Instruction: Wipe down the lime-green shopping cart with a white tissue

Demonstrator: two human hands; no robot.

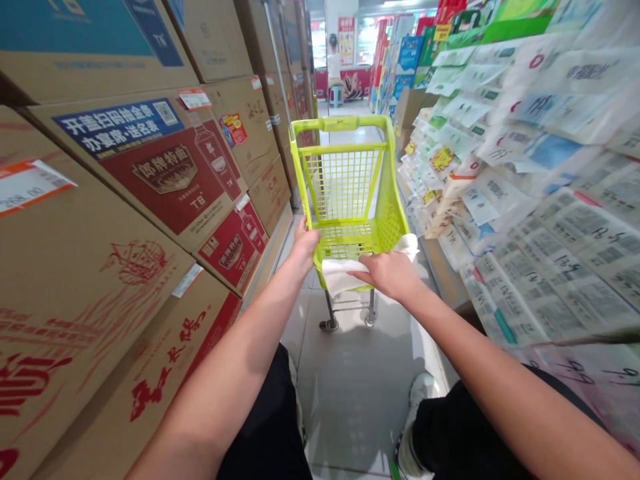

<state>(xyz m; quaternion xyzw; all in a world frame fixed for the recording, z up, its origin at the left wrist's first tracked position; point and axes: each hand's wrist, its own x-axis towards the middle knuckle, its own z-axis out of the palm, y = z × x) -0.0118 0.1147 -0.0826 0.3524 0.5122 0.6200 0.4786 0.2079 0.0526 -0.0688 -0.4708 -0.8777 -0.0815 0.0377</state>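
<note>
A small lime-green shopping cart (345, 180) stands in a narrow shop aisle right in front of me. My left hand (305, 245) grips the near left corner of its basket, fingers wrapped on the rim. My right hand (387, 272) presses a white cloth (340, 277) against the near rim of the basket, fingers bent over it. The cloth drapes along the front edge and down toward the cart's wheels (330, 325).
Stacked brown cardboard cartons (150, 200) with red labels wall the left side. Shelves of white packaged goods (525, 167) line the right. A person (334, 67) stands far down the aisle by a stool. Grey tiled floor (355, 387) lies below.
</note>
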